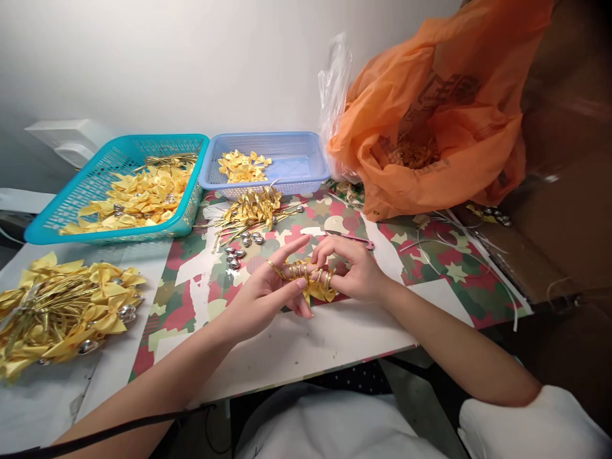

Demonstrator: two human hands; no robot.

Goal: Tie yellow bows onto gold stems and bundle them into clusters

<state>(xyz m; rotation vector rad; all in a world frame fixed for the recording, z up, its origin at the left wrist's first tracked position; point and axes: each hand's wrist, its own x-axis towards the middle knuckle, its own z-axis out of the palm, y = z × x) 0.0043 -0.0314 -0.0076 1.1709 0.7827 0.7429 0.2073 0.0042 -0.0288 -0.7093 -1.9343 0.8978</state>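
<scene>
Gold cord is looped around the fingers of my left hand (268, 290), whose index finger points up and away. Yellow ribbon bows (319, 292) hang beneath those loops, partly hidden by the fingers. My right hand (361, 271) reaches in from the right, its thumb and fingers bent around the cords near the left fingertips. Just beyond my hands, small silver bells (234, 257) rest on the patterned paper. A bunch of gold-corded yellow bows (253, 207) lies farther back.
A teal basket (115, 236) holds yellow bows, as does a blue basket (268, 188) beside it. At left lies a tied bundle of bows (62, 312) with bells. An orange plastic bag (440, 185) stands at right. Behind my right hand is a pink tool (351, 238).
</scene>
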